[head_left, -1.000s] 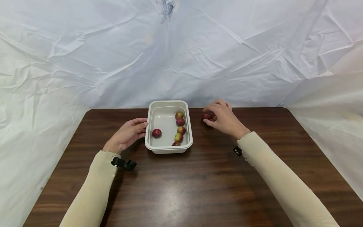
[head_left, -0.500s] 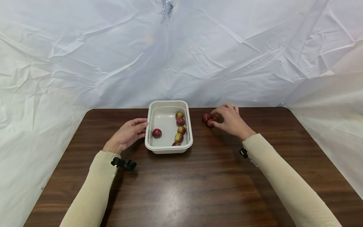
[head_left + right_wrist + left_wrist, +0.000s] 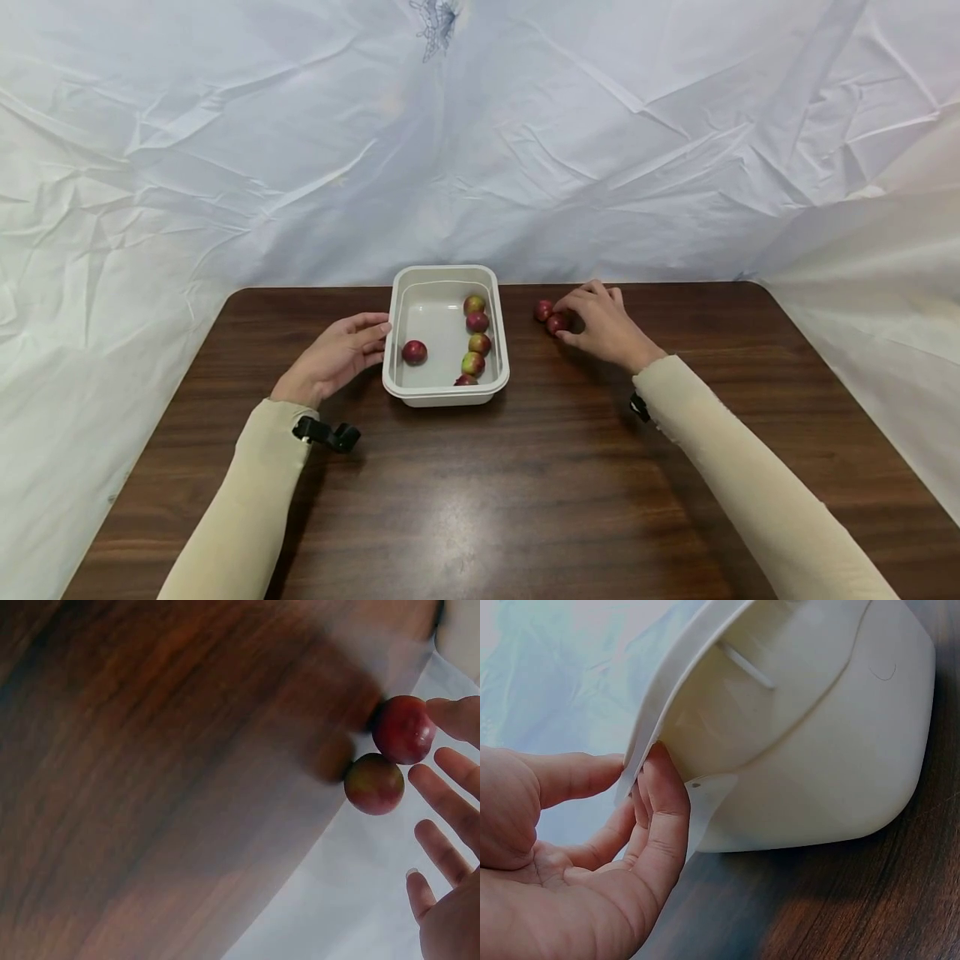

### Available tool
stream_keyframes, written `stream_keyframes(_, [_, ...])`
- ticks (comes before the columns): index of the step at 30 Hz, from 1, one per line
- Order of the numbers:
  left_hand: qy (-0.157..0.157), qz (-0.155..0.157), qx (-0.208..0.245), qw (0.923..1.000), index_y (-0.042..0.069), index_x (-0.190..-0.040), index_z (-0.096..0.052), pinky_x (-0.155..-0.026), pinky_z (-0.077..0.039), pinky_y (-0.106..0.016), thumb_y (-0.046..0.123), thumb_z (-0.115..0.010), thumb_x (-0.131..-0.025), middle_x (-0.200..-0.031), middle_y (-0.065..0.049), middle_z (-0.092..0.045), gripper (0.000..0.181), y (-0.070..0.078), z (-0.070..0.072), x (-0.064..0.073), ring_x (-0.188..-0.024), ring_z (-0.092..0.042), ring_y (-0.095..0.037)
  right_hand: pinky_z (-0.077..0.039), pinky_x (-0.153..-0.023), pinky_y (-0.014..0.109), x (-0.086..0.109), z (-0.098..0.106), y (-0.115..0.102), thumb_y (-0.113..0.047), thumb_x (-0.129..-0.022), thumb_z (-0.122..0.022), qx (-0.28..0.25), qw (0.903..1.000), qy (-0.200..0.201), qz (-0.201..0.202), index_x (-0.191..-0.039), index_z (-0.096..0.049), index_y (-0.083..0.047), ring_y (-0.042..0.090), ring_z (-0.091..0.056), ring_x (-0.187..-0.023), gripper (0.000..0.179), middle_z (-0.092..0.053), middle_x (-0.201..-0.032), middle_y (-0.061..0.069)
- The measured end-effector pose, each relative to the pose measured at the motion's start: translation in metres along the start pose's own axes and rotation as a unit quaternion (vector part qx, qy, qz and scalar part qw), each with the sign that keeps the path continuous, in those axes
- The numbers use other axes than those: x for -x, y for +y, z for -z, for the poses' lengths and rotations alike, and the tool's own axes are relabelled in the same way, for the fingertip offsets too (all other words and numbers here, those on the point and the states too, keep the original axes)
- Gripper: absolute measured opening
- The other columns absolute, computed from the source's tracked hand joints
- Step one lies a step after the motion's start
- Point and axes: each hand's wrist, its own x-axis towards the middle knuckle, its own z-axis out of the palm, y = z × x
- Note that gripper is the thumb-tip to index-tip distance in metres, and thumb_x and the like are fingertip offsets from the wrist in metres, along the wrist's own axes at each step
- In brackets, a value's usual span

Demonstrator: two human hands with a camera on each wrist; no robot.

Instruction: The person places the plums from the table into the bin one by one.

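Observation:
My left hand (image 3: pixel 337 354) pinches the left rim of a white plastic container (image 3: pixel 408 287). The left wrist view shows thumb and fingers on either side of that rim (image 3: pixel 654 697). Inside the container, one dark red plum (image 3: pixel 414 352) lies at the left, and several red-and-green plums (image 3: pixel 480 343) line the right wall. Right of the container, my right hand (image 3: pixel 603 329) reaches over loose plums. Its thumb is at a red plum (image 3: pixel 405 729), fingers spread apart; contact is unclear. Beside that one lies a greenish-red plum (image 3: pixel 373 784). The hand may hide another plum in the head view.
The dark wooden table (image 3: pixel 450 500) ends just behind the container and plums. Past its far edge rises a creased white sheet (image 3: pixel 480 167), which also hangs along both sides. A black strap mount (image 3: pixel 327 433) sticks out at the left wrist.
My right hand moved right off the plums, uncovering three of them, then came slightly back left and nearer, over the rightmost one. The left hand and container stay still.

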Motion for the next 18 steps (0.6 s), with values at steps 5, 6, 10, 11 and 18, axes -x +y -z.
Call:
stream_keyframes(5, [-0.001, 0.0, 0.001, 1.0, 0.0, -0.141, -0.035, -0.088, -0.054, -0.026, 0.022, -0.052, -0.101, -0.131, -0.015, -0.05, 0.049, 0.0, -0.0006, 0.0001, -0.109, -0.06, -0.019, -0.026, -0.094, 0.051, -0.0008, -0.0035, -0.0009, -0.028, -0.083, -0.076, 0.008, 0.9998, -0.016, -0.002, -0.112, -0.067, -0.02, 0.023, -0.041, -0.118, 0.032, -0.066, -0.118, -0.001])
stream_keyframes(6, [-0.001, 0.0, 0.001, 1.0, 0.0, -0.141, -0.035, -0.088, -0.054, -0.026, 0.022, -0.052, -0.101, -0.131, -0.015, -0.05, 0.049, 0.0003, -0.0008, 0.0003, -0.109, -0.06, -0.019, -0.026, -0.094, 0.051, -0.0011, -0.0039, -0.0013, -0.028, -0.083, -0.076, 0.009, 0.9998, -0.017, -0.002, -0.112, -0.067, -0.021, 0.023, -0.041, -0.118, 0.032, -0.066, -0.117, -0.001])
stream_keyframes(10, [-0.001, 0.0, 0.0, 1.0, 0.0, -0.142, -0.034, -0.088, -0.054, -0.026, 0.022, -0.051, -0.101, -0.132, -0.016, -0.049, 0.049, 0.0008, -0.001, 0.0007, -0.11, -0.059, -0.019, -0.026, -0.094, 0.051, -0.0018, -0.0046, -0.0032, -0.028, -0.082, -0.077, 0.011, 0.9997, -0.022, -0.003, -0.112, -0.067, -0.021, 0.022, -0.042, -0.116, 0.033, -0.067, -0.115, -0.001])
stream_keyframes(11, [-0.001, 0.001, 0.0, 1.0, 0.0, -0.142, -0.034, -0.088, -0.054, -0.025, 0.022, -0.051, -0.101, -0.133, -0.016, -0.049, 0.05, 0.0009, -0.001, 0.0008, -0.11, -0.059, -0.019, -0.026, -0.094, 0.05, -0.0018, -0.0048, -0.0034, -0.028, -0.082, -0.077, 0.011, 0.9997, -0.023, -0.003, -0.112, -0.067, -0.02, 0.022, -0.042, -0.116, 0.033, -0.067, -0.115, -0.001])
stream_keyframes(18, [-0.002, -0.001, 0.004, 1.0, 0.0, -0.142, -0.034, -0.089, -0.054, -0.025, 0.022, -0.051, -0.101, -0.133, -0.016, -0.049, 0.05, -0.0002, -0.0005, 0.0004, -0.113, -0.059, -0.02, -0.025, -0.094, 0.05, -0.0019, -0.0064, -0.0027, -0.029, -0.082, -0.077, 0.012, 0.9996, -0.027, -0.003, -0.112, -0.067, -0.021, 0.021, -0.042, -0.116, 0.033, -0.067, -0.115, -0.002])
